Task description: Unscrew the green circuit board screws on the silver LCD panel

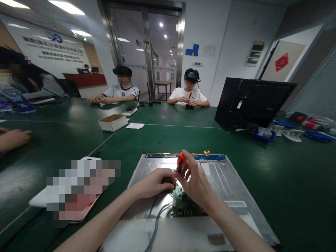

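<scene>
A silver metal display panel (236, 190) lies in front of me, with a blue circuit strip (162, 156) along its far edge. Between my arms, a green circuit board (185, 204) rests on the panel, and a grey cable (155, 227) runs from beside it towards me. My right hand (195, 176) holds an orange and black screwdriver (181, 161) upright above the board's far left corner. Close to its lower end is my left hand (160, 182), fingers curled together; whatever is between them is hidden.
A blurred white and pink object (86, 208) lies to the left. Farther off are an open white box (113, 123), a black monitor housing (252, 105) and a blue tray (264, 134). Two people sit across the green table (168, 138); another person's hand (14, 140) is at left.
</scene>
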A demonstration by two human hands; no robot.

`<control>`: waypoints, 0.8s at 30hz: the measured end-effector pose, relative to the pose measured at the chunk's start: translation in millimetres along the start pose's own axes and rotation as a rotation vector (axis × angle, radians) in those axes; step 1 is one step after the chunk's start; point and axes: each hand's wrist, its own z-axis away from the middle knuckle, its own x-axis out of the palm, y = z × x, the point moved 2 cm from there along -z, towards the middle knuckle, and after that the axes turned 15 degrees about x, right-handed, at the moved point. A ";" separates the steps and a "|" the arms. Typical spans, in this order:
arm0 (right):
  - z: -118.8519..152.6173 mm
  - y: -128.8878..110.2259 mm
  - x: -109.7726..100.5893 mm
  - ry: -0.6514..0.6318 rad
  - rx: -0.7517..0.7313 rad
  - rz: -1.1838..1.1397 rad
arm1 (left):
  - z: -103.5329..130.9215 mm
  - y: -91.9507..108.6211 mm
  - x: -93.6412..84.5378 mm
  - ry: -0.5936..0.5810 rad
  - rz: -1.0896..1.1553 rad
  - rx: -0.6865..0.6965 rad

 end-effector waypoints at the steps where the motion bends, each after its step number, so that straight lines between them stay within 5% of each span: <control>1: -0.2 -0.4 -0.4 -0.012 0.000 -0.002 | -0.1 -0.4 0.4 0.002 0.010 0.006; 8: 0.0 -1.6 -3.6 -0.114 0.028 -0.060 | 2.6 -7.9 2.5 -0.003 0.032 -0.011; 17: -1.5 -4.7 -3.8 -0.002 -0.013 0.034 | 0.8 -2.0 1.2 -0.008 -0.003 0.018; 24: -1.2 -4.6 -6.1 -0.094 0.020 0.001 | 1.0 -0.8 1.1 -0.023 -0.022 -0.001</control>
